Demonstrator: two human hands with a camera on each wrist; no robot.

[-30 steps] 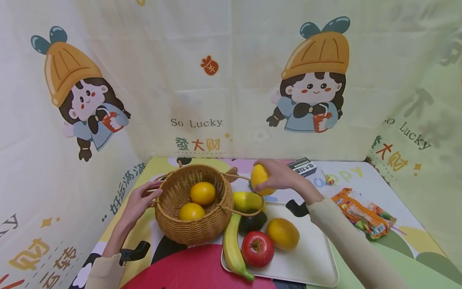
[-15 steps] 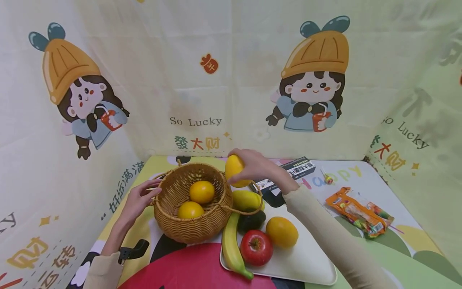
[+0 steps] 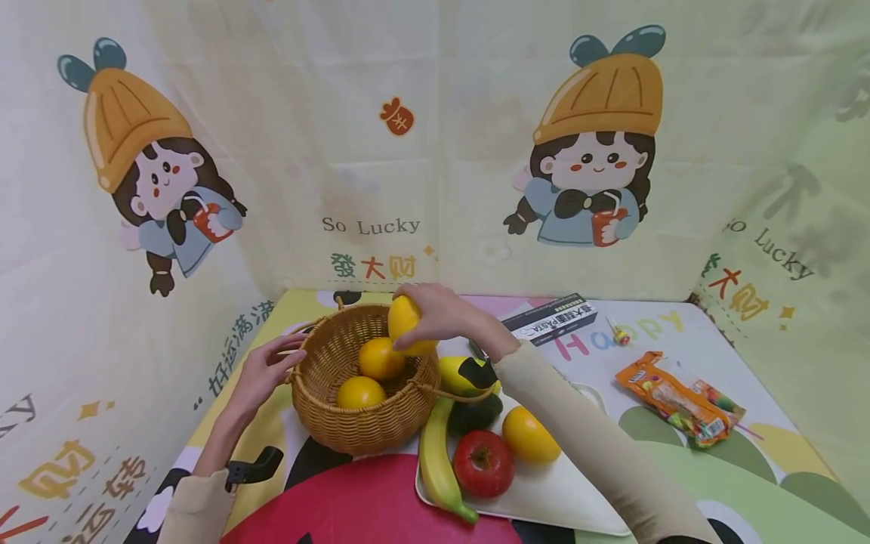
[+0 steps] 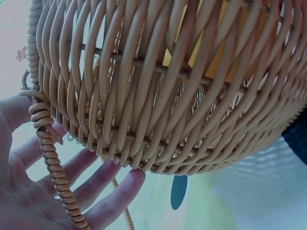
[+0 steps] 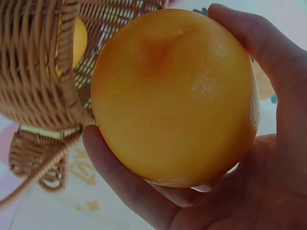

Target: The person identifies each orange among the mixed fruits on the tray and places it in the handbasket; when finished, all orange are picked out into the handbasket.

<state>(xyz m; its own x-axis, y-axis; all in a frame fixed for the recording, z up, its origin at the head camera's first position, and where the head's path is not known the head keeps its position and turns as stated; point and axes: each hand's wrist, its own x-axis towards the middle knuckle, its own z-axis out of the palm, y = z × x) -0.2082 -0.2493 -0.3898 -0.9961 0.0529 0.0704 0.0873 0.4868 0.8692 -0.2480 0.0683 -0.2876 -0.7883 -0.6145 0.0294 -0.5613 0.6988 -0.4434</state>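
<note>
While left grip [image 3: 258, 374], spread, touches basket [image 3: 367, 429], right grip [image 3: 438, 313] clasps orange fruit [image 5: 175, 100].

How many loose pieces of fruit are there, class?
8: nearer orange fruit and farther orange fruit in the basket; held fruit in the right hand; banana, apple, dark green fruit, yellow fruit and golden fruit on or by the tray. The basket may hide more.

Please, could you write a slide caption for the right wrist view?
The right hand grips a round orange-yellow fruit near a brown wicker basket with more yellow fruit inside.
</note>
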